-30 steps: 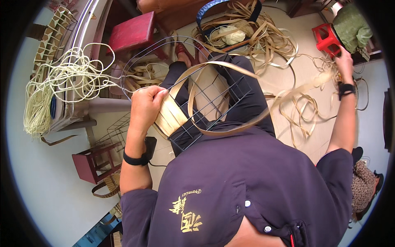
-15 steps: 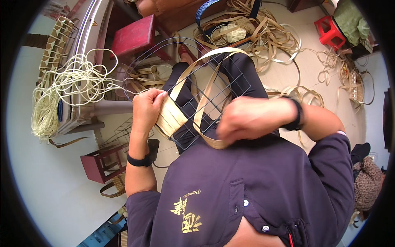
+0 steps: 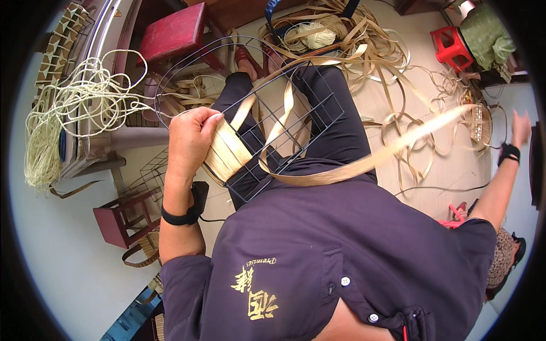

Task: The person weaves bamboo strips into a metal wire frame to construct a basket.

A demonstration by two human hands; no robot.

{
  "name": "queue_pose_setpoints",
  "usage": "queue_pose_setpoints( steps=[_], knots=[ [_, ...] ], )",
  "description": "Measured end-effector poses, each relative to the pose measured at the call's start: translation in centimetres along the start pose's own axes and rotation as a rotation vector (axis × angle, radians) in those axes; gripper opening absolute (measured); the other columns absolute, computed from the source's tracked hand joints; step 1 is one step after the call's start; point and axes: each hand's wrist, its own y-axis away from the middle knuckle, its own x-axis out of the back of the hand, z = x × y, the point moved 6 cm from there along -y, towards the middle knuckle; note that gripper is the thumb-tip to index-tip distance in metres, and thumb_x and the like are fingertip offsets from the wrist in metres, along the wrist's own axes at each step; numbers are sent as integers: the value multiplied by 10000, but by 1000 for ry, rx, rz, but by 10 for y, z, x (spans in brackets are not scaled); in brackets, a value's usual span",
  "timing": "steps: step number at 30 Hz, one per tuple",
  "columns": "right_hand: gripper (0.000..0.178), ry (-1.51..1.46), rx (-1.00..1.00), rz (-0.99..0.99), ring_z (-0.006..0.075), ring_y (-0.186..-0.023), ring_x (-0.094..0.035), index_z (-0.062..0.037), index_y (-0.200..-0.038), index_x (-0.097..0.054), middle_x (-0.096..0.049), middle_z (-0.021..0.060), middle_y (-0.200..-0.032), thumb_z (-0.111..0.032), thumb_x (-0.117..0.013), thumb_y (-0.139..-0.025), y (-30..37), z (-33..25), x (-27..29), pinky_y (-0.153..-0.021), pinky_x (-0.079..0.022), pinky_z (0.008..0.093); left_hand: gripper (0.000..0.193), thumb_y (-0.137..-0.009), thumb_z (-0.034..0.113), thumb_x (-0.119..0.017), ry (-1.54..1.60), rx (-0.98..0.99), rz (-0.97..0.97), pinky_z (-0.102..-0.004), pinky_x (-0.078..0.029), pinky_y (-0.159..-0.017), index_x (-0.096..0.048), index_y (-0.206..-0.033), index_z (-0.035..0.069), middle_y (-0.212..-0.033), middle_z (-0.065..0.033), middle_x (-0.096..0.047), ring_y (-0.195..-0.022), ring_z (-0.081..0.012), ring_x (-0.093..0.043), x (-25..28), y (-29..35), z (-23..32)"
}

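A black wire basket frame (image 3: 310, 122) rests tilted across my lap. Flat tan strips are wound side by side over its left end, making a woven band (image 3: 230, 153). My left hand (image 3: 193, 136) is closed on that wrapped end, thumb on top. From the frame a long loose tan strip (image 3: 341, 174) runs over my lap and rises to the right, its pale far part blurred in the air. My right hand (image 3: 520, 131) is stretched far out to the right, beyond the strip's visible end; its fingers are smeared, and no contact with the strip shows.
Pale cord (image 3: 102, 108) lies tangled over a ledge at the left. A red wooden stool (image 3: 173, 34) stands beyond it. Heaped tan strips (image 3: 369, 45) cover the far floor, near a red plastic stool (image 3: 449, 46). A small basket (image 3: 480, 125) sits at the right.
My right hand has swung from beside the frame far out to the right. The loose strip is now drawn out long across my lap. My left hand keeps its hold.
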Motion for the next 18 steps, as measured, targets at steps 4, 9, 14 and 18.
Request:
queue_pose_setpoints(
  steps=[4,9,14,18],
  knots=[
    [399,-1541,713,-832,172,-1106,-657,0,-1304,-644,-688,78,-1274,-179,-642,-947,220,-321,226,-985,-474,290,148,-903,113,-707,-51,54,-1,-271,-500,-611,-750,-951,-21,-721,-123,-714,-621,-109,-633,3,4,4],
    [437,-1526,1649,-1255,325,-976,-701,20,-1226,-634,-720,189,-1043,-244,-717,-888,448,-406,394,-856,-546,395,166,-908,130,-708,-25,51,-18,-271,-493,-600,-750,-954,-24,-703,-113,-709,-615,-95,-615,1,-3,-4],
    [390,-1499,1763,-1193,402,-943,-685,31,-1136,-641,-712,227,-942,-221,-728,-850,505,-415,425,-861,-538,464,171,-887,163,-718,-28,63,-14,-318,-512,-607,-757,-926,1,-725,-165,-705,-604,-213,-673,1,-3,1],
    [274,-1488,1998,-1336,373,-907,-678,2,-1131,-671,-709,189,-1002,-115,-665,-883,442,-379,414,-834,-529,445,161,-886,149,-715,-48,81,-10,-321,-513,-613,-756,-930,0,-734,-164,-706,-613,-216,-673,1,1,-1]
  ],
)
